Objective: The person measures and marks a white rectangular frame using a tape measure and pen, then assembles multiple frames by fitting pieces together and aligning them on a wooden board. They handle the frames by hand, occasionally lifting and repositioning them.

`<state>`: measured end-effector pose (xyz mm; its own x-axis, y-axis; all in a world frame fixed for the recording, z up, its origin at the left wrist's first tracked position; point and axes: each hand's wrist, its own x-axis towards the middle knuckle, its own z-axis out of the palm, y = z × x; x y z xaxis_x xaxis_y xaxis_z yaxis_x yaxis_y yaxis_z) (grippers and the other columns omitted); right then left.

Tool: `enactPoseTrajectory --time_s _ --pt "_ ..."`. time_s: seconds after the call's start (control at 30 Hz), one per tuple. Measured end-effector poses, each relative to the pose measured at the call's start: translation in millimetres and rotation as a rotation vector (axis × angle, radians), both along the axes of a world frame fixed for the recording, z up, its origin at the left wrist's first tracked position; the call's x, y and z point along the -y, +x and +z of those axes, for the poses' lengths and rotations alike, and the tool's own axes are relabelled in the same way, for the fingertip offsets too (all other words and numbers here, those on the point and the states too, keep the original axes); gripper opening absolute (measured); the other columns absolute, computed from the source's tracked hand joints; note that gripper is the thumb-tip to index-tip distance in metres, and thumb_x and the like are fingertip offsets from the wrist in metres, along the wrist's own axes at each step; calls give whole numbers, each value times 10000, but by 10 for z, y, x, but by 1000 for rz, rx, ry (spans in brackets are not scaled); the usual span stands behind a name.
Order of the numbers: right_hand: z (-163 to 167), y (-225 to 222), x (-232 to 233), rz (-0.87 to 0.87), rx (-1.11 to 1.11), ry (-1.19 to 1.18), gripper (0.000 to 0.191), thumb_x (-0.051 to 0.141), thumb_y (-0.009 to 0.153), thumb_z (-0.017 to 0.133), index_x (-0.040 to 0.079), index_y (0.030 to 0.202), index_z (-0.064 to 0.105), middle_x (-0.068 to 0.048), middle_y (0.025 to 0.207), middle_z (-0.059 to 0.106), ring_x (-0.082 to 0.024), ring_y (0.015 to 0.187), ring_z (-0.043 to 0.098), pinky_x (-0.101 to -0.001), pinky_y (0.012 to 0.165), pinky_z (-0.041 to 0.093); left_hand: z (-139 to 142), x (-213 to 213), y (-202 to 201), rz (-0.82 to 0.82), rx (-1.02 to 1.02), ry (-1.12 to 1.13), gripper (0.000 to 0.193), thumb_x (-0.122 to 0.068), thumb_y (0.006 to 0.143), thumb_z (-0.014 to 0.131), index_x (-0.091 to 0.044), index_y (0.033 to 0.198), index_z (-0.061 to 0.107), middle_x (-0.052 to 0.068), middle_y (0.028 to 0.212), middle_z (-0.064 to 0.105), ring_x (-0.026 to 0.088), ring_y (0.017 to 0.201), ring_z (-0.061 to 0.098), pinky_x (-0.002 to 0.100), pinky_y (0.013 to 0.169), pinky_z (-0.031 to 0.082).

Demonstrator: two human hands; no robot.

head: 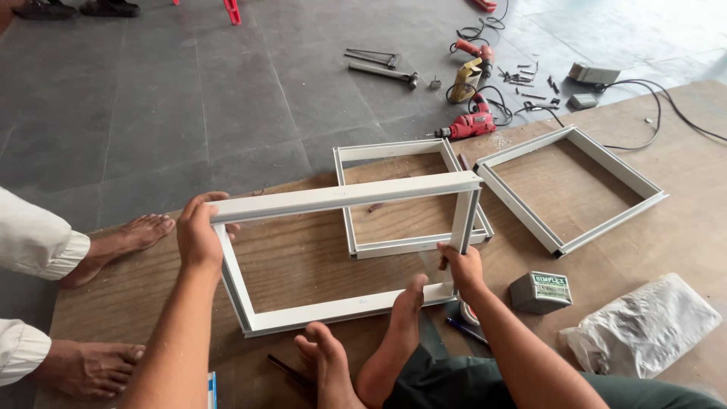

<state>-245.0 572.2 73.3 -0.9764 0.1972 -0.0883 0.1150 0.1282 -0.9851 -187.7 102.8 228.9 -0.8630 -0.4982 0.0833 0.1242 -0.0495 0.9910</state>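
A white rectangular metal frame (pixel 341 197) stands tilted on a wooden board (pixel 303 257), its near rail pinned under my bare foot (pixel 405 303). My left hand (pixel 198 231) grips the frame's upper left corner. My right hand (pixel 460 265) holds the lower part of the frame's right upright. The top rail is lifted off the board.
Two more white frames (pixel 413 242) (pixel 572 185) lie flat on the board behind. A small grey box (pixel 540 291), a crumpled plastic bag (pixel 644 326), a pen (pixel 466 330) and a tape roll sit at right. A red drill (pixel 469 125), hammer (pixel 382 70), cables and screws lie on the tiled floor. Another person's bare feet (pixel 121 242) rest at left.
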Motion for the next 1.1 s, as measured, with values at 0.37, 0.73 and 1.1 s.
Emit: enactPoseTrajectory --time_s 0.37,0.73,1.1 --pt "-126 211 14 -27 139 1 332 324 869 757 -3 842 713 -89 687 703 -175 646 663 -316 630 506 56 -115 -288 184 116 -61 284 -203 931 481 -11 792 637 97 634 647 159 487 595 293 457 452" --pt "-55 182 249 -260 180 232 369 352 876 744 -2 774 733 -101 634 709 -200 601 700 -345 623 539 51 -105 -549 287 287 -200 336 -200 915 457 3 745 664 111 555 612 180 435 582 313 401 436" --pt "-171 94 293 -360 139 686 436 480 876 734 47 861 777 -232 823 711 -440 842 681 -502 779 527 52 -194 -870 358 478 -242 333 -196 927 439 6 723 606 144 609 640 190 442 620 325 389 489"
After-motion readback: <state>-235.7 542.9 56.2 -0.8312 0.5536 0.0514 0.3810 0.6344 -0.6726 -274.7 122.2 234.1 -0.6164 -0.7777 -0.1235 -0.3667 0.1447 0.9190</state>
